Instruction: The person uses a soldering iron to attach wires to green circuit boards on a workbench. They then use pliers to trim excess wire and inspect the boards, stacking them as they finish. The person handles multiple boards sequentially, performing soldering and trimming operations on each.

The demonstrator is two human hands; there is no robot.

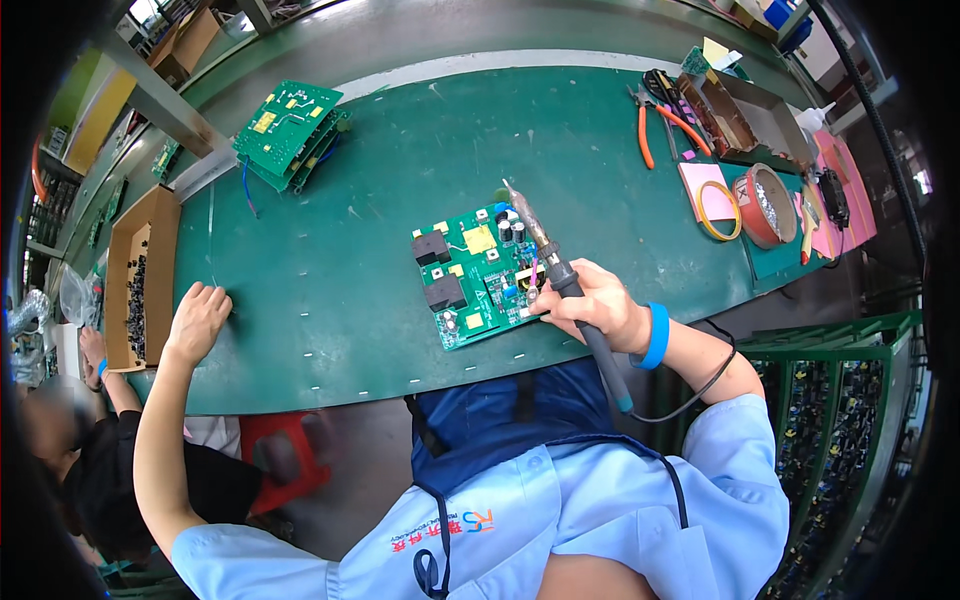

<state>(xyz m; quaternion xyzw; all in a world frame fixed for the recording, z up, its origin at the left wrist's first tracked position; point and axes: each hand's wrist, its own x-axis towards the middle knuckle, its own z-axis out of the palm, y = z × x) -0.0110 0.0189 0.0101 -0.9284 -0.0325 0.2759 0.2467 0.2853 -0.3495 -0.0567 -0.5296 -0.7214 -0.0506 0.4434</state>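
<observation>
Right hand (603, 308) has fingers closed around a soldering iron (565, 278); just left of them, the circuit board (478, 270) lies on the green table (350, 250); left hand (202, 318) has fingers curled, their grip unclear from this view, with a cardboard box (162, 255) left of them

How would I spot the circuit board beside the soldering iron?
On the green tabletop, find the soldering iron near the front edge. Left of it is the green circuit board. Two big black blocks on top set it apart from the stacked boards farther back.
</observation>
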